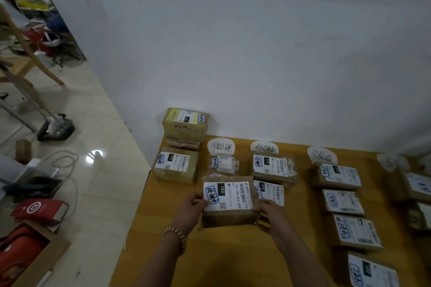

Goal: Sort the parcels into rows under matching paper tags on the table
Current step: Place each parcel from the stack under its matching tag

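A brown parcel (229,202) with a white label marked 150 is held over the wooden table (224,258) between both hands. My left hand (190,208) grips its left edge and my right hand (270,213) grips its right edge. Three paper tags stand along the wall: the left tag (221,147), the middle tag (264,147) and the right tag (321,155). A small parcel (224,164) lies under the left tag. Two parcels (272,166) lie under the middle tag. Several parcels (342,201) run in a row under the right tag.
A stack of boxes (184,127) and another box (176,165) sit at the table's far left corner. More parcels (417,186) and a fourth tag (393,162) are at the right edge. Cables, a red bag (38,211) and cartons lie on the floor to the left.
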